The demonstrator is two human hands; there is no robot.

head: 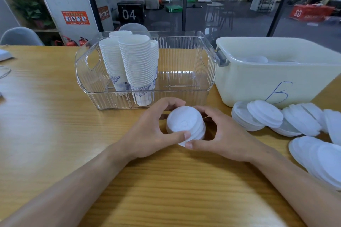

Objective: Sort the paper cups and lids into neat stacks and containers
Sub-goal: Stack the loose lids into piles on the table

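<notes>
Only the head cam here, so just one angle. I've got a small stack of lids (186, 125) sitting on the tabletop (55, 116) near the middle, just in front of the clear bin (184, 57). My left hand (153, 131) and right hand (219, 134) are both curled around it, thumbs on the near edge and fingers wrapped round the far side.

The bottom lids are poking out toward me a bit, so the stack isn't square. What I'd say works: keep it resting on the wood, squeeze evenly from both sides and nudge the rims into line before lifting. These lids look thin and slippery, so I reckon a hard pinch would just pop one out sideways.

The paper cups (132, 64) are already nested in tall columns at the left end of the clear bin. The cream tub (258, 83) marked B stands at the right edge, with what looks like lids inside. I'm guessing that's where this stack goes. Plenty of loose lids (265, 114) are still fanned out along the right edge, in front of the tub, so there's a fair bit left.
</notes>
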